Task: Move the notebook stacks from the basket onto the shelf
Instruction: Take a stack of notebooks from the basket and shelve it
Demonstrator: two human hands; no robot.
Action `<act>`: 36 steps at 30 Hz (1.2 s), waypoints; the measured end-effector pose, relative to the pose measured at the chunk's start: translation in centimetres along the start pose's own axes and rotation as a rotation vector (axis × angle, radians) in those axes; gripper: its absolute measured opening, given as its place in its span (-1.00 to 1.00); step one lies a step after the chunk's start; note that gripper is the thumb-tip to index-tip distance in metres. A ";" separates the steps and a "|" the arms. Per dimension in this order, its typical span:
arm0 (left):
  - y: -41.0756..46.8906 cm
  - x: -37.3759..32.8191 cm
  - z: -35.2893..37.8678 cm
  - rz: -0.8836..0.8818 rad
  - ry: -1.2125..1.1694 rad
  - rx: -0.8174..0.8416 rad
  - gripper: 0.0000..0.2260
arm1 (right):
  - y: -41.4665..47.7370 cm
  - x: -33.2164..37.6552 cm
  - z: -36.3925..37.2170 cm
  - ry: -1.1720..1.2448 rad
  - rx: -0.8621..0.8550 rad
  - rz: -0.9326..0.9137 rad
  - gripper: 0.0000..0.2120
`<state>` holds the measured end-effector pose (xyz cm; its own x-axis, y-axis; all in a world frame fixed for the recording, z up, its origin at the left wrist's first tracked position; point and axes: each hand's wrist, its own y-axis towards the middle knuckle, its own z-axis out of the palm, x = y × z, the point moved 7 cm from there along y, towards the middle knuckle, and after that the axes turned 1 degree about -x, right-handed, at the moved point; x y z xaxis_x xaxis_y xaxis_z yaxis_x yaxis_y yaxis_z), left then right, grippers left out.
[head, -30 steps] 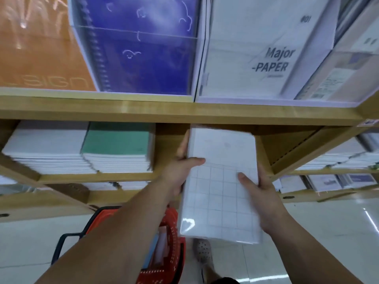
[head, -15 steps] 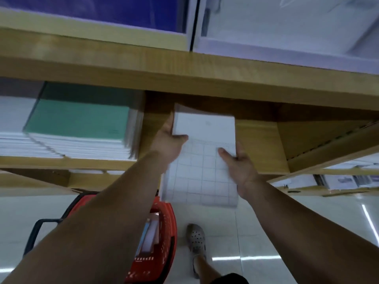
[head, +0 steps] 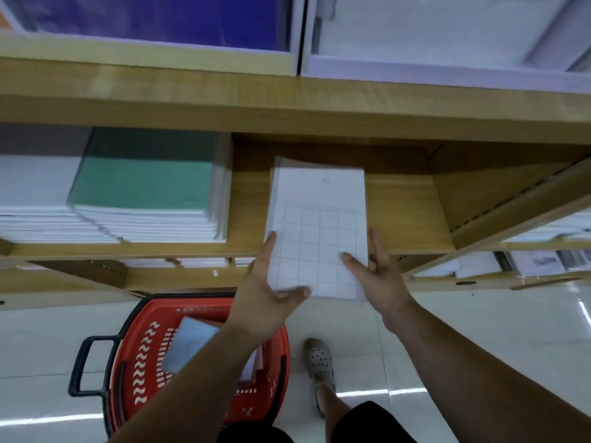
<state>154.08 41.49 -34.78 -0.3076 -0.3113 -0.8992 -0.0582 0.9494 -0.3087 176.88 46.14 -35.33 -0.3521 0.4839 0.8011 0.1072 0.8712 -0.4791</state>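
Wooden shelf (head: 399, 212) fills the upper frame, w/ a green-covered notebook stack (head: 144, 183) on its left part, next to white stacks at far left. Red basket (head: 140, 356) sits on the tiled floor below, black handle to the left, a light-blue notebook (head: 188, 343) inside. White grid-cover notebook stack (head: 316, 225) lies mostly on the shelf board, near end overhanging the front edge (far end deep under the upper shelf). Left hand (head: 265, 302) is at the stack's near-left corner, fingers along the left edge, thumb under/at the near edge. Right hand (head: 380, 276) at the near-right corner, thumb pressed on the cover, other fingers splayed loose beside the right edge. Both hands touching the stack, neither clamped round it.
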 end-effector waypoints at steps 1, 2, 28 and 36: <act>-0.1 0.3 0.2 0.003 0.013 0.009 0.03 | -0.4 -0.3 0.1 0.017 0.027 -0.024 -0.39; -0.1 0.5 0.4 0.010 0.027 0.019 0.08 | -0.6 -0.5 0.1 0.028 0.042 -0.046 -0.42; 3.4 -0.3 -3.2 0.305 1.165 -0.227 -0.08 | 2.6 2.9 4.8 -0.347 0.135 -0.232 0.32; 4.9 0.0 -2.4 0.453 1.153 -0.278 -0.10 | 2.6 4.4 4.9 -0.407 -0.064 -0.342 0.06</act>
<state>151.51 46.29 -35.51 -0.9892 0.1271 -0.0732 0.1146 0.9812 0.1555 170.99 50.17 -34.80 -0.7076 0.1118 0.6977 -0.0243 0.9830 -0.1821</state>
